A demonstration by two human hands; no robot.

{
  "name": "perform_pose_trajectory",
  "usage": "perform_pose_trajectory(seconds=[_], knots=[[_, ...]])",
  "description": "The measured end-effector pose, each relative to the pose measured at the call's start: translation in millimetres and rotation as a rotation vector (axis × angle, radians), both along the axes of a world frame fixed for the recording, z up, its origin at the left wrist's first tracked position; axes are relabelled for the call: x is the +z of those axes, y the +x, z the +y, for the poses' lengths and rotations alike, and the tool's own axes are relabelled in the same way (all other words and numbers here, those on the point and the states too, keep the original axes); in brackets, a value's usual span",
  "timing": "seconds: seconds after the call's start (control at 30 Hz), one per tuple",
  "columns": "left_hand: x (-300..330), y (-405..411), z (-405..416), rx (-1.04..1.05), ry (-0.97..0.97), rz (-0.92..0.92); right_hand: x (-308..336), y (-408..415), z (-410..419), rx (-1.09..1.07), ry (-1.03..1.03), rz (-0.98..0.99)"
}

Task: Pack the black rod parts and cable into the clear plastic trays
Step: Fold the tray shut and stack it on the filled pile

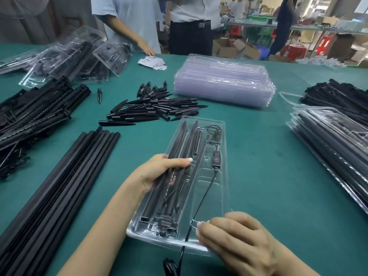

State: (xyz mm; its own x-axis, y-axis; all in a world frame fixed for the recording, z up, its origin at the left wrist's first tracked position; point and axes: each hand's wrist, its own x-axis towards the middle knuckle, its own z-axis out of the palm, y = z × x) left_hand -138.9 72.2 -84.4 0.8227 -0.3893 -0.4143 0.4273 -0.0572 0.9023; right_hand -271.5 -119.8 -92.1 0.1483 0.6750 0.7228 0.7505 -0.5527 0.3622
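The left hand (159, 172) curls over the bundle of black rod parts (175, 168) lying in the left channels of a clear plastic tray (217, 196), thumb stretched across them. The right hand (235, 240) rests on the tray's near right corner, fingers bent, fingertips pressing at the cable (201, 202); whether they pinch it is hard to tell. The cable runs from a small inline controller (216, 159) in the tray's right side down over the near edge.

The tray sits on a green worktop (258, 156). To its left lie long black rods (59, 192); beyond, a loose heap of black spikes (155, 106) and a stack of empty clear trays (223, 86). Filled trays are piled at the right (334, 148) and far left (79, 56). Two people stand at the far edge, one hand (146, 49) on the worktop near white cards (152, 63). Behind them, shelving, cardboard boxes and red and blue crates fill a workshop.
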Motion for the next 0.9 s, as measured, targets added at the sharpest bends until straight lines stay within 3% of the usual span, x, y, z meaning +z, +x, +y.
perform_pose_trajectory(seconds=[0.13,0.33,0.53,0.77,0.9], knots=[[0.7,0.2,0.7,-0.016,-0.005,0.003,2.0,1.3,2.7,-0.020,-0.002,0.007],[1.7,0.1,-0.3,-0.030,-0.005,-0.034,9.6,0.0,0.7,0.074,0.104,0.297],[1.7,-1.7,-1.3,-0.036,-0.005,-0.043,12.3,-3.9,1.8,0.082,0.092,0.303],[2.4,-2.3,0.0,-0.044,0.003,-0.041,10.5,-4.6,1.9,0.000,-0.069,0.202],[1.4,-0.3,-1.9,-0.124,0.083,-0.076,16.3,-13.4,2.2,-0.136,-0.231,0.310]])
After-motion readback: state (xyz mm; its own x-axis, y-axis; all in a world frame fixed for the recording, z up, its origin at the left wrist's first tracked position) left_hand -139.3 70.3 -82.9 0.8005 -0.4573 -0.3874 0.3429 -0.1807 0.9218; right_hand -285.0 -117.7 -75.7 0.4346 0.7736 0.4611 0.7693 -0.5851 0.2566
